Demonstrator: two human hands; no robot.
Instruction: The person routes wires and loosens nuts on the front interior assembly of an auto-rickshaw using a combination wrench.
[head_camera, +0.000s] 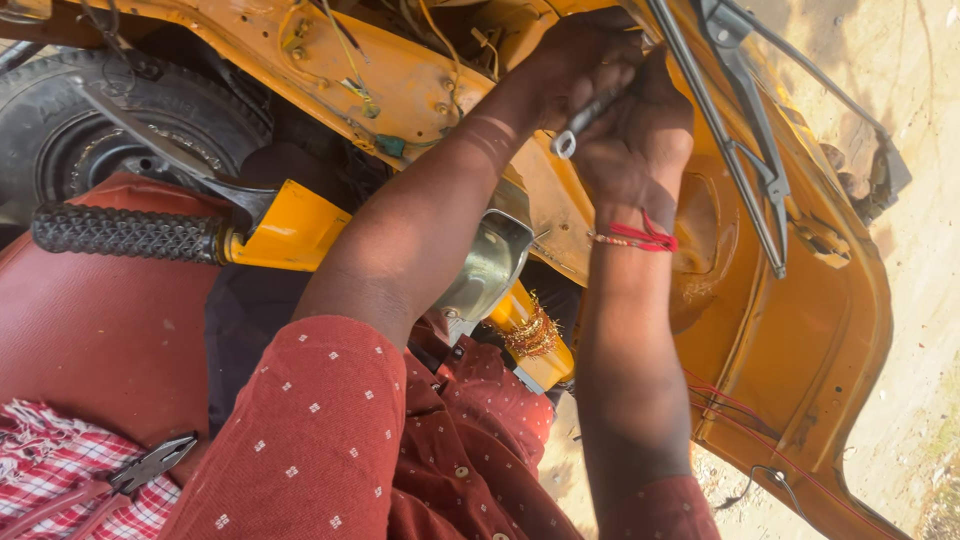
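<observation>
Both my hands are raised against the yellow metal body panel (800, 330) of a small vehicle. My right hand (640, 130) is closed around a silver spanner (580, 122), whose ring end sticks out toward my left arm. Red threads circle that wrist. My left hand (585, 50) is curled just above it, pressed at the panel near the same spot; what its fingers grip is hidden. Loose yellow and green wires (350, 60) hang along the panel to the left of my hands.
A yellow handlebar with a black ribbed grip (120, 232) and lever crosses the left. Behind it is a black tyre (60, 130). A red-brown seat (100, 330) lies below, with pliers (150, 463) on a checked cloth (60, 470). A wiper arm (740, 140) runs beside my hands. Sandy ground lies right.
</observation>
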